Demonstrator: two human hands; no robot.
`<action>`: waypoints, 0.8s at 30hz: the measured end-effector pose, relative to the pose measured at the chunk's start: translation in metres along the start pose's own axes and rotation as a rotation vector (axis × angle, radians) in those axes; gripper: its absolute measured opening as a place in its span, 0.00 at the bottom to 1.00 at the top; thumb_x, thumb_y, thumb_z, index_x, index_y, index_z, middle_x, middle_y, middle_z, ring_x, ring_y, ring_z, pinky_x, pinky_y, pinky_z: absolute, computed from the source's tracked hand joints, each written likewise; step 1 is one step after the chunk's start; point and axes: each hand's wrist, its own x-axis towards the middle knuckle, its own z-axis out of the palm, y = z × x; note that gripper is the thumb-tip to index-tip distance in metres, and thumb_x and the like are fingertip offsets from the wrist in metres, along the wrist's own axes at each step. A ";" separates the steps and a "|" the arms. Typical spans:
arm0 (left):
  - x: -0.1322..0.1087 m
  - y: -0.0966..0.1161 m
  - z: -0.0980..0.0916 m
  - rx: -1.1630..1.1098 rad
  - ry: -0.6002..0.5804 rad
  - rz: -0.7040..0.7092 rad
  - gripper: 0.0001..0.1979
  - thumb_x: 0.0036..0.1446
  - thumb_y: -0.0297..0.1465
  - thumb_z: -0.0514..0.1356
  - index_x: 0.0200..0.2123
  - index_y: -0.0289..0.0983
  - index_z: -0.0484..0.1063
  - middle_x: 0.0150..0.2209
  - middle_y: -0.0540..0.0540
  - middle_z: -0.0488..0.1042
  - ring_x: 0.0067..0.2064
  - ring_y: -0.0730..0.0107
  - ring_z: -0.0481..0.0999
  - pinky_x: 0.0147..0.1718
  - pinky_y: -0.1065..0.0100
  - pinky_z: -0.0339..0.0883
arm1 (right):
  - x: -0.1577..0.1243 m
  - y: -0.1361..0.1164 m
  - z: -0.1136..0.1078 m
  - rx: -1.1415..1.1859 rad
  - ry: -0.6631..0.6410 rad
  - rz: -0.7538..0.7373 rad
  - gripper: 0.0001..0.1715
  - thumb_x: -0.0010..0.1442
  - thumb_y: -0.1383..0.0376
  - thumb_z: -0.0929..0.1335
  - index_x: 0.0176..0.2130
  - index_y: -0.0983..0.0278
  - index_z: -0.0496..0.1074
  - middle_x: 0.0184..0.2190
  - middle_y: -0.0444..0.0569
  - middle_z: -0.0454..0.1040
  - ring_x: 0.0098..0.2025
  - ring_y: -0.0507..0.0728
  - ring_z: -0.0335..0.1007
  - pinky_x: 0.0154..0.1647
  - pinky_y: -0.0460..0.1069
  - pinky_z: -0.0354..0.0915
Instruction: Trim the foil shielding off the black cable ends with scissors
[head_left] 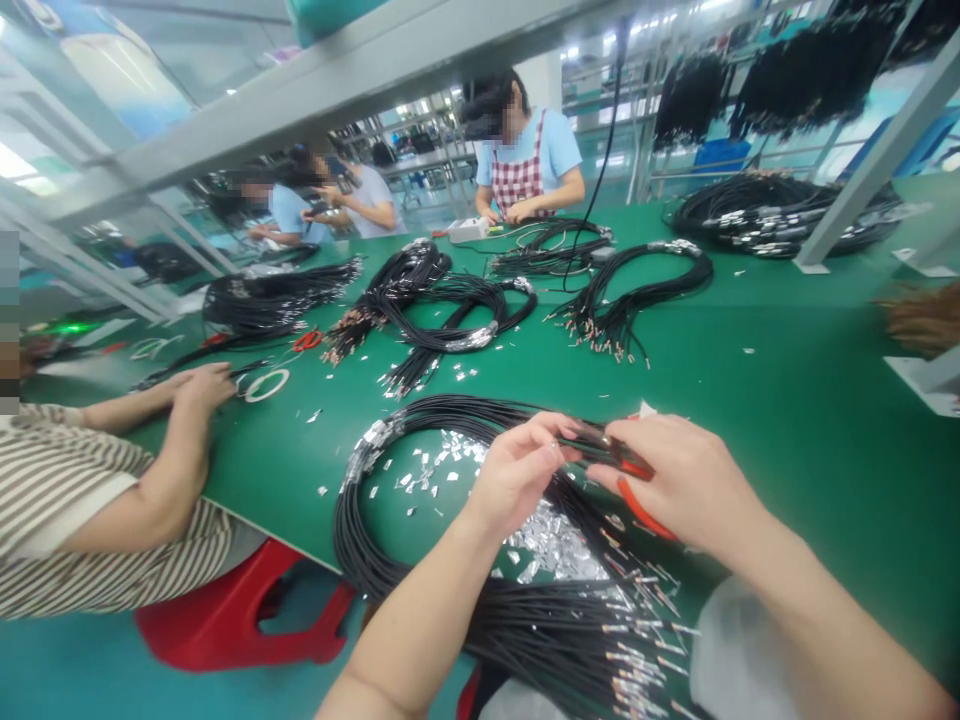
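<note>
My right hand (667, 470) is wrapped round red-handled pliers (643, 508), their dark jaws pointing left toward my other hand. With thumb and fingers pinched together, my left hand (525, 465) is at the end of a thin black cable; the exact spot is blurred. Below both hands lies a large looped bundle of black cables (367, 540), with silvery wrapping on its left bend and stripped, copper-coloured ends at the lower right. Silver foil scraps (555, 540) are heaped inside the loop on the green table (787, 400).
More black cable bundles (450, 320) lie farther back. A person in striped clothing (97, 500) sits at the left by a red stool (247, 610). Another person in a checked apron (517, 175) works across the table. Metal posts (862, 180) stand on the right.
</note>
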 end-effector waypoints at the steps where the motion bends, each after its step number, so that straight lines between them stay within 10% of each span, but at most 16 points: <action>1: 0.000 0.001 -0.001 0.004 0.002 0.003 0.05 0.47 0.28 0.65 0.22 0.35 0.73 0.38 0.45 0.68 0.42 0.67 0.69 0.39 0.67 0.64 | -0.001 -0.001 -0.003 -0.026 -0.010 -0.013 0.12 0.56 0.56 0.67 0.30 0.62 0.70 0.24 0.46 0.74 0.28 0.56 0.69 0.29 0.48 0.57; 24: -0.001 0.008 -0.007 0.154 0.038 -0.070 0.11 0.43 0.30 0.66 0.18 0.33 0.69 0.30 0.48 0.64 0.25 0.80 0.59 0.22 0.72 0.50 | -0.006 -0.015 -0.010 -0.289 0.109 -0.184 0.16 0.63 0.62 0.60 0.26 0.63 0.67 0.17 0.44 0.66 0.21 0.55 0.60 0.27 0.49 0.47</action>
